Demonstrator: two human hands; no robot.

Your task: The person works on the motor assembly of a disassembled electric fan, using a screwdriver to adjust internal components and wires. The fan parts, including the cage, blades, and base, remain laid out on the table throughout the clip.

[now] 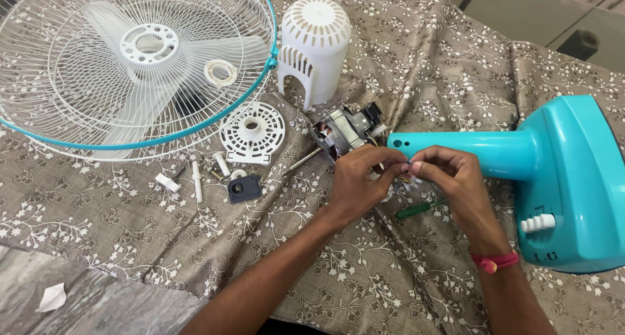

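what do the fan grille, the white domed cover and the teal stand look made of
Fan grille: thin metal wire, it seems, coated glossy white, with a teal rim that looks plastic. White domed cover: moulded plastic, matte, with cleanly cut slots. Teal stand: smooth, slightly shiny plastic, one even colour with soft highlights.

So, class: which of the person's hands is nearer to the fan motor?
Left. The left hand lies just below and right of the fan motor, nearly touching it. The right hand sits farther right, under the teal stand neck.
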